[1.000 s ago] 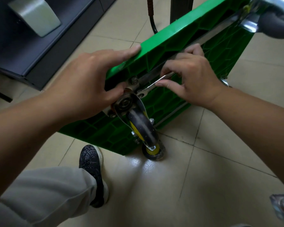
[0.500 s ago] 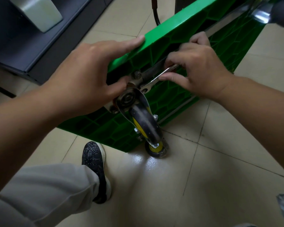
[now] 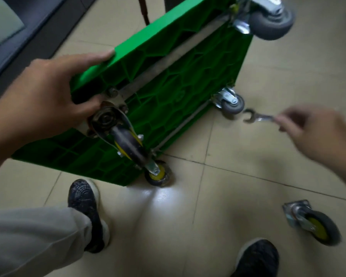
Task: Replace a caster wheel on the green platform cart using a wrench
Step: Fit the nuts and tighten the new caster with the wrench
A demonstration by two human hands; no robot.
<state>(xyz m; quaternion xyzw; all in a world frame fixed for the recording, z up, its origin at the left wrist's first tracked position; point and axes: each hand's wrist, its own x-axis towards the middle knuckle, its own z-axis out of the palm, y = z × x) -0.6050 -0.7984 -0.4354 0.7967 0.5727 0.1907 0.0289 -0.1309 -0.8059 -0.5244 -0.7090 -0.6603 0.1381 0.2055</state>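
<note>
The green platform cart [image 3: 174,92] stands tipped on its edge, ribbed underside toward me. My left hand [image 3: 48,96] grips its top edge beside the near caster [image 3: 126,140], a black wheel with a yellow hub on a worn metal plate with bolts. My right hand [image 3: 316,136], blurred, is out to the right over the floor, away from the cart, pinching the handle of a small open-end wrench [image 3: 256,117]. A loose caster [image 3: 314,224] with a yellow hub lies on the tiles at the lower right.
Two grey casters [image 3: 231,101] [image 3: 268,19] are mounted at the cart's far end. My black shoes [image 3: 84,208] [image 3: 258,258] stand on the tiled floor below. A dark cabinet [image 3: 28,41] runs along the upper left. A dark post [image 3: 173,3] rises behind the cart.
My right hand has pulled the wrench off the bolt by the near caster and swung it out to the right. The left hand keeps its hold on the cart.
</note>
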